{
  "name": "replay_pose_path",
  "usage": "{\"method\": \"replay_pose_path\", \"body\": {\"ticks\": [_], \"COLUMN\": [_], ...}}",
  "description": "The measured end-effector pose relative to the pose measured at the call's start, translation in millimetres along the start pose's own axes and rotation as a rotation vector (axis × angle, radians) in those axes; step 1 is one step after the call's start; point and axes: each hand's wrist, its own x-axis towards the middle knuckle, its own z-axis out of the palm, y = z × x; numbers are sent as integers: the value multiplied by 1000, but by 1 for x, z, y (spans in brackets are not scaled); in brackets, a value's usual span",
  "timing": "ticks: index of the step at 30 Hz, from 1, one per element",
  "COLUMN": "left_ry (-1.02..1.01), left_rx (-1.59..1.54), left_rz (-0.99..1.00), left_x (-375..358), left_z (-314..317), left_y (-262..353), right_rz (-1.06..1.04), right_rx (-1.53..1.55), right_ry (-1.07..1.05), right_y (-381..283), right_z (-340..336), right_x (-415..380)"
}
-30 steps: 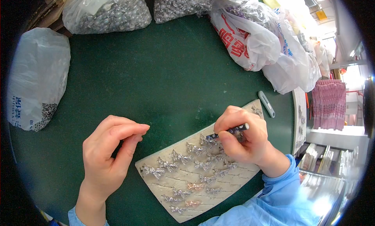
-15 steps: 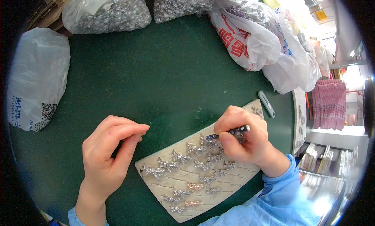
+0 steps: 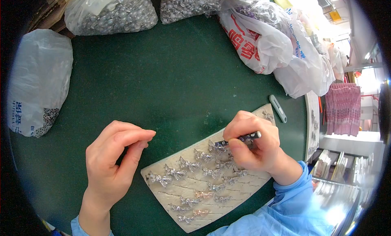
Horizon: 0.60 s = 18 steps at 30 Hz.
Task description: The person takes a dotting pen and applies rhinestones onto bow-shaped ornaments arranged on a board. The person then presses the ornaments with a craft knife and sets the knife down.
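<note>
My right hand [image 3: 256, 146] is closed round a dark pen-like tool [image 3: 244, 137], its tip at a silver bow-shaped piece near the upper edge of a pale slotted board [image 3: 163, 193]. Rows of sparkling silver bows [image 3: 190, 164] stand in the board's slits, with a couple of rose-coloured bows [image 3: 203, 194] lower down. To the left of the board, my left hand [image 3: 116, 158] hovers over the green table, thumb and index fingertip pressed together; whatever they may pinch is too small to make out.
A grey-handled cutter [image 3: 277, 108] lies beyond the board's right corner. Clear bags of small shiny parts [image 3: 118, 14] line the green table's [image 3: 163, 81] far edge. White plastic bags [image 3: 260, 44] sit at the upper right, another bag [image 3: 38, 81] at the left.
</note>
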Motion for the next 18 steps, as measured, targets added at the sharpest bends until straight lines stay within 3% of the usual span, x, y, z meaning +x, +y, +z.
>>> {"method": "replay_pose_path", "body": {"ticks": [8,12,18], "left_ry": [3,0,-83], "left_rx": [-12,-51,-84], "left_rz": [-5,-24,-40], "left_x": [0,-1,-2], "left_z": [0,-2,-5], "left_y": [0,0,-1], "right_rz": [-58,110,88], "right_rx": [3,94,185], "right_ry": [-14,19,135], "right_y": [3,-8,-15], "right_z": [-3,-9,-17], "right_x": [0,-2,-3]}}
